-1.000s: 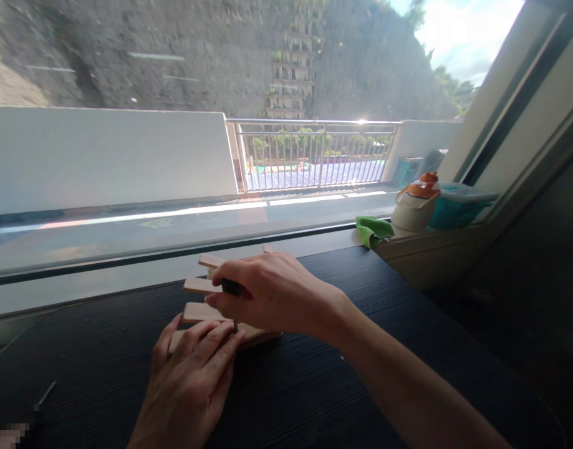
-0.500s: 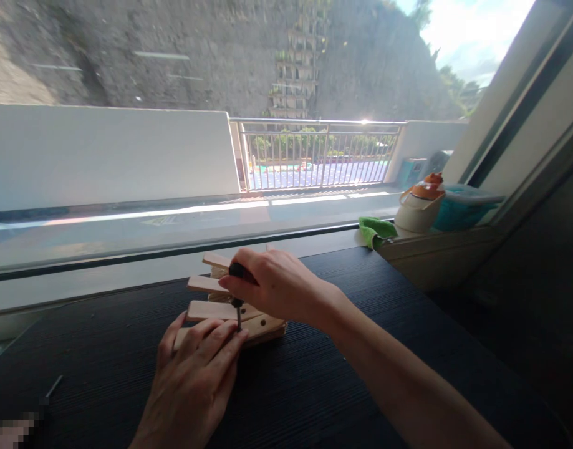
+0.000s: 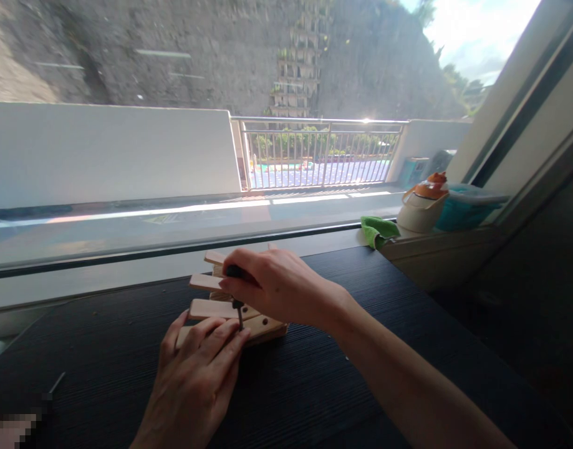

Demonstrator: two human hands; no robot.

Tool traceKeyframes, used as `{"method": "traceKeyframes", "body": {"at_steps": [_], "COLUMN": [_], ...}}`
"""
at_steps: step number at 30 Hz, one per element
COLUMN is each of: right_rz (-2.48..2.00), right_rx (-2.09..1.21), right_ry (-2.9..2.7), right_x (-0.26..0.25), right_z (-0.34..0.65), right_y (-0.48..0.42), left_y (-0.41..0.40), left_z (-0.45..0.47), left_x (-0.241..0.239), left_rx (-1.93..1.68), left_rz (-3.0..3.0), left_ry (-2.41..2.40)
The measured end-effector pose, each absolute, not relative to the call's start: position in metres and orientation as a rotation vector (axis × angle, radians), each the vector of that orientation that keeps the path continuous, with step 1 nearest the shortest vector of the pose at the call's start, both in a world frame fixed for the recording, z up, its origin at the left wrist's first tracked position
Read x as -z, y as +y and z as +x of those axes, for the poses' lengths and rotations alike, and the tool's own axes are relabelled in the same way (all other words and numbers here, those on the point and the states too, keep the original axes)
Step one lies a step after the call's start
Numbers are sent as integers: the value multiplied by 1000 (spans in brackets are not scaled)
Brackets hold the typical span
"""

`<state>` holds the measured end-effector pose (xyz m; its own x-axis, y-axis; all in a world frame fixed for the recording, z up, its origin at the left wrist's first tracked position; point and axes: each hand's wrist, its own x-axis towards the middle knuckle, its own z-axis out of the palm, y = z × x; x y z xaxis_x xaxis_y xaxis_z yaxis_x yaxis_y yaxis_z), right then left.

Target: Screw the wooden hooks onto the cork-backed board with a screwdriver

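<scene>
My right hand is closed around the black handle of a screwdriver, whose shaft points down at a wooden slatted piece lying on the dark table. The piece has several pale slats fanned to the left, with dark round holes towards their right ends. My left hand is wrapped over the nearest slat and holds the piece down. Its fingertips sit right beside the screwdriver's tip, which they partly hide.
A green cloth lies at the table's far right corner. On the sill stand a cream bottle with an orange top and a teal tub. At the lower left, a thin metal shaft sticks out from a pixelated patch. A window runs behind.
The screwdriver's handle has turned and leans slightly more to the left within my right hand. My left hand stays on the wooden piece. The whole view has shifted a little.
</scene>
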<state>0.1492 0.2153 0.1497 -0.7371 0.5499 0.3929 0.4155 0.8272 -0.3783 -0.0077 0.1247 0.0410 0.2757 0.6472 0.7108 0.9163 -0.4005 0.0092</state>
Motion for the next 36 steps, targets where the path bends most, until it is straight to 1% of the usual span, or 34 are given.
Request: {"method": "traceKeyframes", "body": {"at_steps": [5, 13, 23, 31, 36], "right_rz": [-757, -600, -690, -594, -672], "right_rx": [-351, -304, -289, -313, -316], "right_ry": [-2492, -2541, -2484, -2567, -2538], "right_x": [-148, -154, -147, -156, -149], "right_z": [149, 155, 151, 155, 152], "right_y": [216, 209, 218, 206, 216], "left_y": [125, 125, 125, 125, 125], "left_z": [-8, -7, -6, -7, -8], "left_x": [-40, -41, -42, -41, -40], "left_rx": [884, 918, 949, 930, 910], "left_rz": [-2146, -2145, -2140, -2141, -2150], "left_ry": [-1387, -1398, -1413, -1396, -1396]}}
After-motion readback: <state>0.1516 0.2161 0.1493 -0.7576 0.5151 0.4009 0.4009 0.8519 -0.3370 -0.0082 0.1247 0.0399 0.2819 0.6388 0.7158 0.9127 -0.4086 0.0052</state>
